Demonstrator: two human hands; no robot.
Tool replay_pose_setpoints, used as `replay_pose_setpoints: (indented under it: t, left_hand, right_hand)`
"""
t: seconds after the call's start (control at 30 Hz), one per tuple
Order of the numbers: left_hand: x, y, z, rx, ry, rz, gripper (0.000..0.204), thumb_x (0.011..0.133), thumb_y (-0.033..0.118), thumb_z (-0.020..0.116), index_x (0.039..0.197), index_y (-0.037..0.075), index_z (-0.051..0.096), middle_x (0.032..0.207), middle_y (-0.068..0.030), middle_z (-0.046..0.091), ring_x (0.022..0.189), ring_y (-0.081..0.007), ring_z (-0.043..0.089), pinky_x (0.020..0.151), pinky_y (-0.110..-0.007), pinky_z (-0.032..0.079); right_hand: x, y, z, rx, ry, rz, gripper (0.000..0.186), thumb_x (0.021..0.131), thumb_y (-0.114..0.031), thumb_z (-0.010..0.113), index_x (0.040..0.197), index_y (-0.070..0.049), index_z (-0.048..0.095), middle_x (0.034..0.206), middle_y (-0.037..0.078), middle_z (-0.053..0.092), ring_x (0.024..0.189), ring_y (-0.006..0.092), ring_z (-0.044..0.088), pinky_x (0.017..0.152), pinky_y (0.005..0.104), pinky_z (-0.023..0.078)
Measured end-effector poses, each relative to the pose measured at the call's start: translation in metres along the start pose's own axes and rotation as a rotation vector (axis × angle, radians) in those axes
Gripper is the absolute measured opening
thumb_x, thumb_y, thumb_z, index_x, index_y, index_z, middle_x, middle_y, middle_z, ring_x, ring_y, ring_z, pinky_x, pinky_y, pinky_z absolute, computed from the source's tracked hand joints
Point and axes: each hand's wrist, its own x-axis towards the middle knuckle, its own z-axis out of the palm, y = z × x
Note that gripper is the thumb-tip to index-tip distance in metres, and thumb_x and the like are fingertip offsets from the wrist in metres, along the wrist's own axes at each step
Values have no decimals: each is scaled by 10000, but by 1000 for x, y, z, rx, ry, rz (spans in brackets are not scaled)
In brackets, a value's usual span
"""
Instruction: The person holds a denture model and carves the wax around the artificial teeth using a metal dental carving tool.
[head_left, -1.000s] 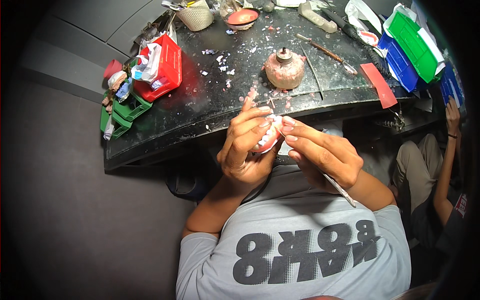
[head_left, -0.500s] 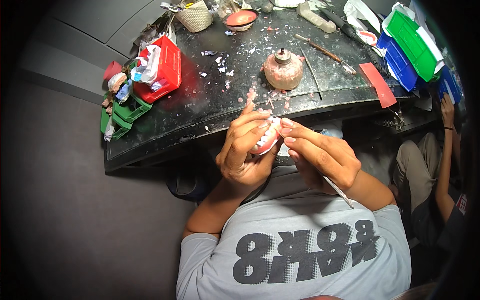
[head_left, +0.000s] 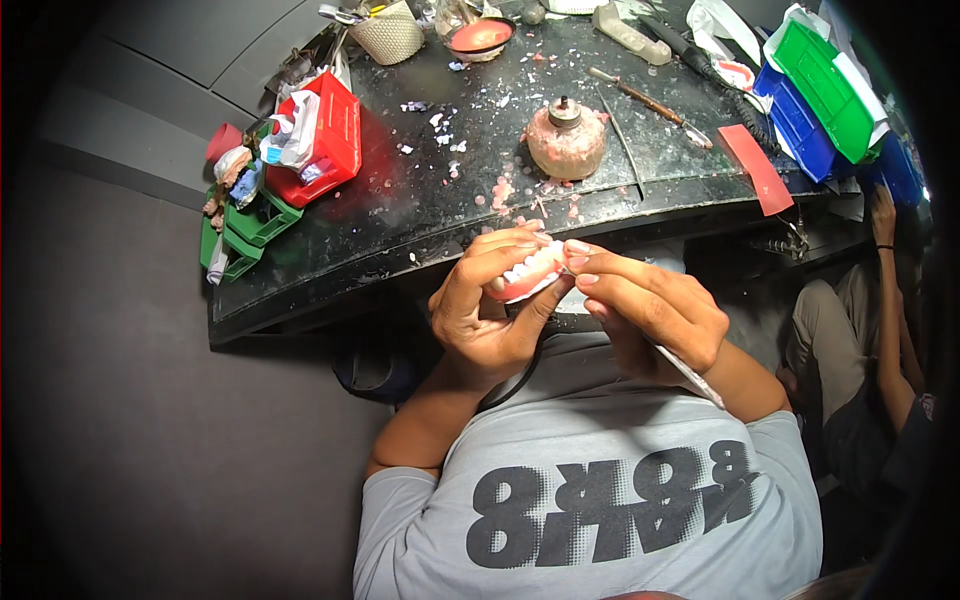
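Note:
Just in front of the bench edge, my left hand [head_left: 482, 312] is closed around a denture [head_left: 527, 277] with white teeth and a pink base, fingers over the far side and thumb under the near side. My right hand [head_left: 660, 312] grips a slim metal carving tool [head_left: 692, 378] like a pen. Its handle sticks out below the palm, toward my shirt. The tool's tip is by the right end of the denture, mostly hidden by the fingertips. My right fingertips are close against the pink base; whether they touch it I cannot tell.
On the dark bench [head_left: 400, 215] stands a wax-spattered spirit burner [head_left: 566, 145], with a thin metal instrument [head_left: 622, 145], a wooden-handled knife [head_left: 650, 108] and a pink wax sheet [head_left: 755, 168] to its right. Bins, red [head_left: 340, 130] and green [head_left: 825, 90], flank it. Another person's hand [head_left: 883, 215] shows at right.
The denture has turned in my left hand, showing more pink base and its row of teeth. My left thumb now lies along its near edge. My right hand has shifted slightly right with the tool.

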Motion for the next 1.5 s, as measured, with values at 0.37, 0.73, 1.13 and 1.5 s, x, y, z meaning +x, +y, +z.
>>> replay_pose_setpoints:
  t: [0.37,0.73,1.13,1.5]
  left_hand:
    - [-1,-2,-1,-23,-25,9,398,841,-44,851,1156,-19,609,1082,-227,739,1060,-323,734,1030,-485,554]
    - [0,2,-3,-18,-33,-39,386,840,-45,854,1147,-25,621,1089,-227,740,1066,-304,733,1008,-444,563]
    - [0,1,-5,-151,-41,-111,405,826,-63,860,1153,-29,623,1072,-212,744,1047,-270,731,960,-390,573]
    - [1,0,-5,-101,-52,-88,393,821,-86,847,1143,-32,627,1098,-219,734,1053,-268,724,979,-393,564]
  right_hand:
    - [2,2,5,6,41,-8,288,816,32,841,1087,46,744,1097,218,765,969,322,791,773,361,656]
    - [2,3,5,9,38,-7,248,818,49,822,1052,63,741,1063,223,764,953,323,791,784,362,653]
    - [5,8,2,6,121,51,166,895,62,775,1056,58,734,1039,198,772,934,299,790,790,363,656]
    - [6,6,2,114,21,39,131,926,63,725,1057,68,716,1045,219,774,1016,346,789,820,379,658]
